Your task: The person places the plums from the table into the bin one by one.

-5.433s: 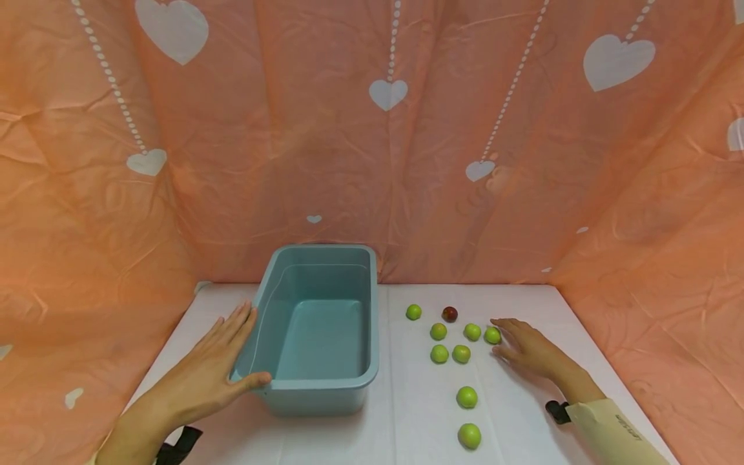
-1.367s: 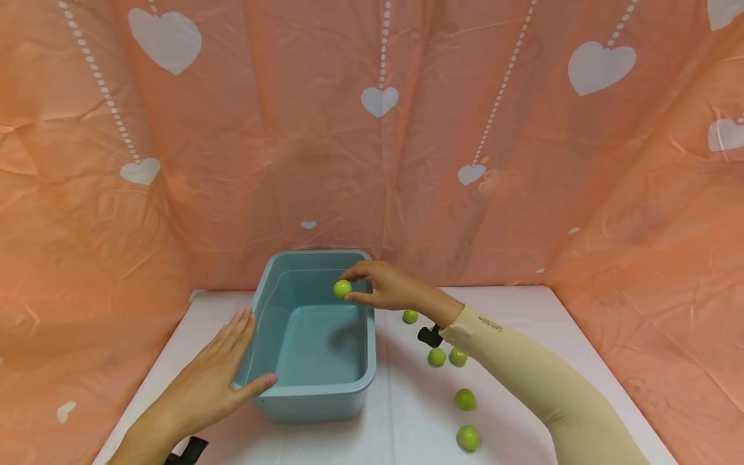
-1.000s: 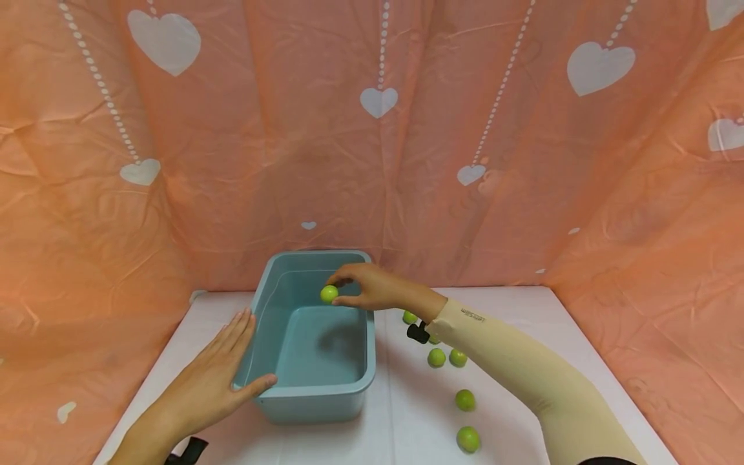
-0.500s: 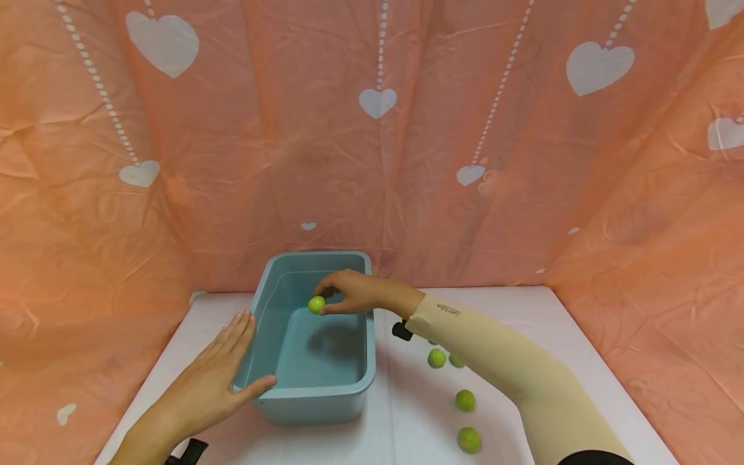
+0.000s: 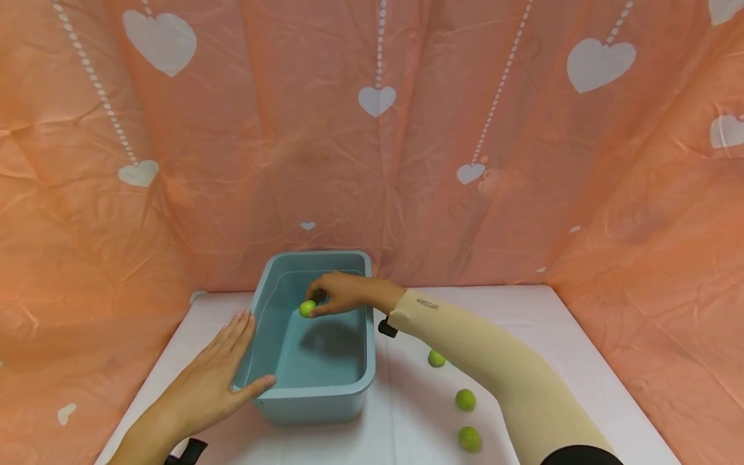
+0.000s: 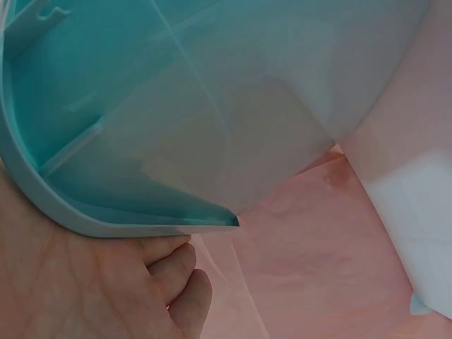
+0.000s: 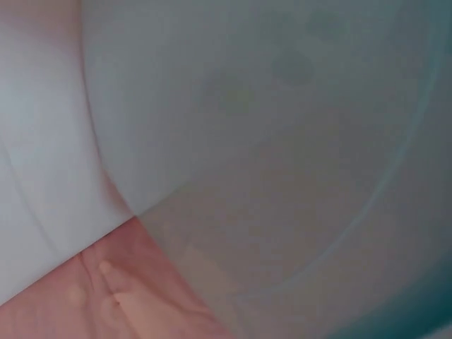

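My left hand [image 5: 212, 368] rests against the near left corner of a blue-grey plastic basin [image 5: 314, 391]. Its fingers lie straight along the outer side, and the thumb lies over the front rim. In the left wrist view, fingers [image 6: 173, 279] touch the underside of the basin's rim [image 6: 106, 229]. Inside the basin, above its floor, my right hand [image 5: 343, 294] pinches a small round green fruit [image 5: 307, 309] between thumb and fingers. The right wrist view shows the basin's wall [image 7: 247, 176], with faint dark round spots in it, but not the hand.
Three green fruits, one [image 5: 436, 358] farther back, another [image 5: 465, 400] and a third [image 5: 469, 440] nearer, lie on the white tablecloth [image 5: 523, 313] right of the basin. The right sleeve [image 5: 494, 361] covers part of the table. Orange curtains [image 5: 325, 161] with hearts stand around.
My right hand has picked up a green fruit from the table, carried it left over the basin's right rim and lowered it inside. The left hand has stayed at its corner.
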The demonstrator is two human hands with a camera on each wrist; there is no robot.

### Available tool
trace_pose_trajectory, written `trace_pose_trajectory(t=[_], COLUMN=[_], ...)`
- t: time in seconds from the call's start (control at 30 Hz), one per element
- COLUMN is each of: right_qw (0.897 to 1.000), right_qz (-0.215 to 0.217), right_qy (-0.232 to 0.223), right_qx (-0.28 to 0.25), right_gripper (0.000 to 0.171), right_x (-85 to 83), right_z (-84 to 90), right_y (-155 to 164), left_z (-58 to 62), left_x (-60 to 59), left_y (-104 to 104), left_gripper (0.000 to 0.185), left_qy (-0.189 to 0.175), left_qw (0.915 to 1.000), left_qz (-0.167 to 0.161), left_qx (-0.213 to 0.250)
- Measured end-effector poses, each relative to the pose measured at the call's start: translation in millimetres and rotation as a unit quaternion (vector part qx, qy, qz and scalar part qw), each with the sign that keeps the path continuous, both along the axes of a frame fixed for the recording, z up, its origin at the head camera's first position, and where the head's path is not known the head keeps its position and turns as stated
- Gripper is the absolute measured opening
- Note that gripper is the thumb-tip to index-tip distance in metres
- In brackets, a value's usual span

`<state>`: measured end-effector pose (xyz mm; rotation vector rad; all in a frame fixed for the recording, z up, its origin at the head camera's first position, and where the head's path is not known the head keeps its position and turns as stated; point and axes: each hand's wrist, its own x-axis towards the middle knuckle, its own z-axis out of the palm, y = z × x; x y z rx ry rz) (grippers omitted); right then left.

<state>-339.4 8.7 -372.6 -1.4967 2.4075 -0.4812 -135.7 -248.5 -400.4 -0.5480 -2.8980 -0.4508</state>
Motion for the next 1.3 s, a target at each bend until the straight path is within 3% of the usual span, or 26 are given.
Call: trace_pose_trajectory(t=[0.67,0.97,1.3], right_qw=[0.998,0.998,0.994], right_qz=[-0.018,-0.016,-0.025], right_qy=[-0.053,-0.049,-0.043], right_qx=[0.037,0.035,0.098], right_gripper=[0.029,0.030,0.031], right_x=[-5.7,-7.5,-9.1], right_z=[-11.7,-15.5,-23.9], right_y=[-17.4,-22.3,-22.1], left_z=[-0.4,-1.1,-3.2], left_x=[-1.5,0.7,-1.4], left_y=[0.2,-1.6,0.3], left_gripper=[0.107,0.107,0.106], left_qy=[-0.006,-0.005,0.014], left_qw=[1.0000,1.0000,0.9999], left_qz=[0.000,0.005,-0.005], left_qx=[0.000,-0.001,0.001])
